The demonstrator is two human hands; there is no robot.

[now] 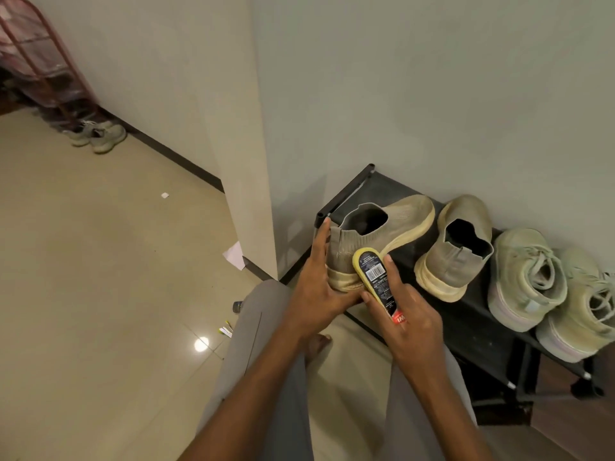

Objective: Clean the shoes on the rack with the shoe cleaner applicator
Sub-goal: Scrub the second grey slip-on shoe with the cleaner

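The left hand (317, 287) gripped the heel of a tan knit shoe (376, 237) at the left end of the black rack (466, 321), fingers curled under the sole, forefinger raised along the heel; the right hand (409, 314) grasped the applicator (374, 277), its yellow head pressed to the heel's sole edge; the shoe's mate (456, 251) stood just beside it; two laced sneakers (529, 277) sat farther right.
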